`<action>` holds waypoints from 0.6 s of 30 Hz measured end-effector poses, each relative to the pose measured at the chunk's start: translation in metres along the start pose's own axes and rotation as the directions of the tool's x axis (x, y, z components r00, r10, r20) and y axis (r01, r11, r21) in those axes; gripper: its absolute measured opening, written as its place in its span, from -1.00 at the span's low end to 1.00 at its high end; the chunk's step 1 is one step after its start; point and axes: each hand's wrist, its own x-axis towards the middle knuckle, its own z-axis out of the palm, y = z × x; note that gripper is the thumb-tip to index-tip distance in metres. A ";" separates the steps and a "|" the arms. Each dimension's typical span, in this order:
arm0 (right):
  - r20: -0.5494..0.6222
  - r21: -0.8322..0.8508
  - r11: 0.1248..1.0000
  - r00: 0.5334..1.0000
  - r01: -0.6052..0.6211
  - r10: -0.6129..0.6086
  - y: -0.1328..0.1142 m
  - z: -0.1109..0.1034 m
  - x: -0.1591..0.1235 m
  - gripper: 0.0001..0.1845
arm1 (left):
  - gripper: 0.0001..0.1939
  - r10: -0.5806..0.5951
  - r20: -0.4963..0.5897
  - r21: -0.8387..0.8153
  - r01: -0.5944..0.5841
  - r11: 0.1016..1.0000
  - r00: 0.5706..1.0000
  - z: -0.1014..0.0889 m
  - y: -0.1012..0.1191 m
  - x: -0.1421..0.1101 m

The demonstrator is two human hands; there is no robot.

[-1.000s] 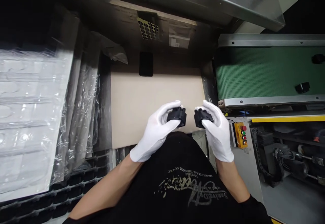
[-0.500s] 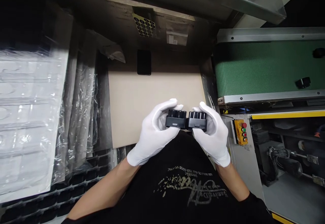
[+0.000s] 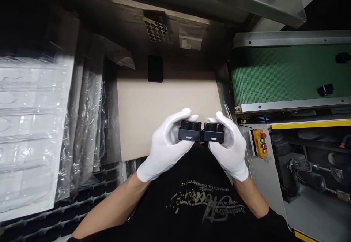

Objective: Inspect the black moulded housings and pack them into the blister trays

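A left block [image 3: 189,133] and a right block [image 3: 214,133] of black moulded plastic, each topped by a row of round studs, butt together side by side in our white-gloved hands, held over the near edge of a cardboard sheet [image 3: 164,106]. Our left hand [image 3: 166,145] and right hand [image 3: 231,148] each wrap one block, fingers [image 3: 188,113] closed together and clamped round its outer end, the two grips nearly meeting at the seam. Whether the blocks are latched or only pressed together we cannot tell from here; if only pressed, easing the grip on either side could let them part. Cotton on smooth plastic looks like the weak point: a slight twist could slide a block free and drop it onto the cardboard or against our black T-shirt [image 3: 208,205]. Just right of our right wrist stands a yellow control box [image 3: 259,143] with red and green buttons, which a wide swing of the forearm could strike. Beyond lie a green belt conveyor [image 3: 285,73] carrying two more black pieces [image 3: 325,90], a dark phone-like slab [image 3: 155,68] past the cardboard, and, to our left, stacks of clear plastic-wrapped trays [image 3: 33,132].
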 end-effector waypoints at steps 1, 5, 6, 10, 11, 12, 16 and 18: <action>-0.001 0.018 0.999 1.000 -0.027 0.027 0.002 0.000 0.000 -0.29 | -0.44 -0.039 0.010 -0.023 0.040 0.999 0.999 -0.001 0.000 0.001; 0.017 0.162 0.971 0.985 -0.174 0.174 0.020 -0.002 0.003 -0.36 | -0.46 -0.247 0.050 -0.137 0.251 0.958 0.968 -0.005 -0.004 0.007; 0.033 0.225 0.947 0.973 -0.230 0.229 0.026 -0.002 0.003 -0.37 | -0.46 -0.327 0.072 -0.186 0.335 0.924 0.942 -0.005 -0.006 0.008; 0.228 0.486 0.688 0.838 -0.539 0.496 0.051 0.002 -0.001 -0.43 | -0.49 -0.558 0.234 -0.430 0.600 0.675 0.796 -0.008 -0.022 0.013; 0.283 0.530 0.601 0.793 -0.598 0.539 0.055 0.003 -0.003 -0.46 | -0.56 -0.583 0.256 -0.458 0.628 0.629 0.771 -0.008 -0.027 0.013; 0.325 0.567 0.520 0.754 -0.639 0.571 0.059 0.005 -0.004 -0.50 | -0.62 -0.599 0.258 -0.468 0.641 0.609 0.758 -0.008 -0.032 0.012; 0.398 0.654 0.308 0.660 -0.691 0.637 0.065 0.011 -0.010 -0.63 | -0.66 -0.613 0.265 -0.448 0.658 0.605 0.744 -0.010 -0.048 0.008; 0.401 0.643 0.297 0.640 -0.706 0.655 0.064 0.012 -0.011 -0.67 | -0.66 -0.607 0.303 -0.482 0.668 0.567 0.734 -0.010 -0.049 0.006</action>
